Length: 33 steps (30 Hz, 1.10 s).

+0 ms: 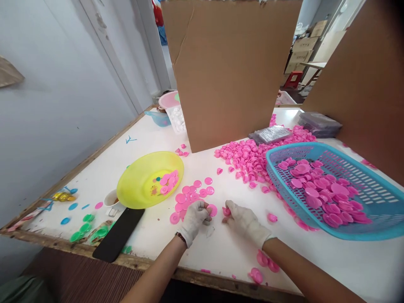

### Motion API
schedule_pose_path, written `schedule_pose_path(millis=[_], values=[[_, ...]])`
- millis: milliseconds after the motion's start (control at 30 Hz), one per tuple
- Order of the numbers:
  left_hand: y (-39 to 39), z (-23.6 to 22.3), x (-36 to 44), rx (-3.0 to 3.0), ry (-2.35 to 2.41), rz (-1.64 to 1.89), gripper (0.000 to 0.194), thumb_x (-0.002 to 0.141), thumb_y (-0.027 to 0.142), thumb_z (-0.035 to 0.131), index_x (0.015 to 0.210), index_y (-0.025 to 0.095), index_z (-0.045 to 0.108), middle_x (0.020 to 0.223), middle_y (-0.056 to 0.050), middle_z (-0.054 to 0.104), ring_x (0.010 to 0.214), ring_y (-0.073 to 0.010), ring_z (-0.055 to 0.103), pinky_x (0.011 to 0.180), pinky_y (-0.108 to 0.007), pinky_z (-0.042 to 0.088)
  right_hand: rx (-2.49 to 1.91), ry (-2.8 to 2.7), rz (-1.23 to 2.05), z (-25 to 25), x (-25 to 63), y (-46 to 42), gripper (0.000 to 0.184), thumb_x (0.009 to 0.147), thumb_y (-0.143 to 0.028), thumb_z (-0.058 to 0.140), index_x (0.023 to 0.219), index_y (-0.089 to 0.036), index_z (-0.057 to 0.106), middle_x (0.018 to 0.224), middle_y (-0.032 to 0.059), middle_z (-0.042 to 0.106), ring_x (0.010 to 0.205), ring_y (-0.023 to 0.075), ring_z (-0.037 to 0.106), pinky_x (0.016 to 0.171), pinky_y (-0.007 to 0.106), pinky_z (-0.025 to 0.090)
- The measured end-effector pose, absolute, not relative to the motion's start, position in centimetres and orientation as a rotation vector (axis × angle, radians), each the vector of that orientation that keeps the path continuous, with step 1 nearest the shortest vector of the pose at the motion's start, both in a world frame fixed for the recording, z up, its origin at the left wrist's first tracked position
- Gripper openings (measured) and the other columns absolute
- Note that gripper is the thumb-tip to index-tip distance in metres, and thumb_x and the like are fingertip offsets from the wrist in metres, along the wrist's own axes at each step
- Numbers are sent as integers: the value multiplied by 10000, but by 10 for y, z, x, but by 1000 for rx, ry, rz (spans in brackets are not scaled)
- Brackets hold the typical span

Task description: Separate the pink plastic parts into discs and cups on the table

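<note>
Both my hands wear white gloves and rest near the front of the white table [221, 248]. My left hand [195, 219] is curled, pinching a flat pink disc [212, 210] at its fingertips. My right hand [244, 221] is closed on a small pink cap [226, 211]. The two hands are close together, almost touching. Several flat pink discs [189, 197] lie just beyond my left hand. A yellow bowl [142, 185] with a few pink pieces in it stands to the left. A blue basket [372, 210] full of pink discs tilts at the right.
A heap of small pink caps [249, 158] spreads behind the basket. A tall cardboard sheet [230, 71] stands at the back. A black phone [119, 233], green caps [91, 229] and a small cup [112, 200] sit at the front left edge. Loose pink pieces [261, 265] lie under my right forearm.
</note>
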<state>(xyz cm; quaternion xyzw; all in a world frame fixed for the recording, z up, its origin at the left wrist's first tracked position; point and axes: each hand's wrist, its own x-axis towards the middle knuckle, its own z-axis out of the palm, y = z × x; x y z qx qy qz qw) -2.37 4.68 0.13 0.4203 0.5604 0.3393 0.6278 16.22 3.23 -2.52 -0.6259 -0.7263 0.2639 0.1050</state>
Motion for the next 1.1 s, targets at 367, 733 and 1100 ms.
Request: schedule_pose_path(millis=[367,733,1100], values=[[66,10,26,1100,1340,531,126,746,185,615,768,143,498,494,23,540,445,-98,538,446,-213,453,-1592,-1455,1653,-12,172,57,132,754,-313,505,803,-198,462,554,-55,535,381,64,471,349,162,295],[84,-23,24,1119,1392,262,157,714,181,656,807,141,536,520,25,548,435,-101,538,416,-201,429,-1433,-1174,2143,-14,184,65,243,666,-291,603,839,-183,472,558,-16,612,456,109,580,435,191,432],[83,-18,21,1136,1348,221,238,656,207,695,824,158,533,535,42,551,439,-92,523,416,-190,421,-1372,-1156,2204,-17,191,66,328,712,-410,626,912,-184,498,684,22,656,564,121,629,573,259,508]])
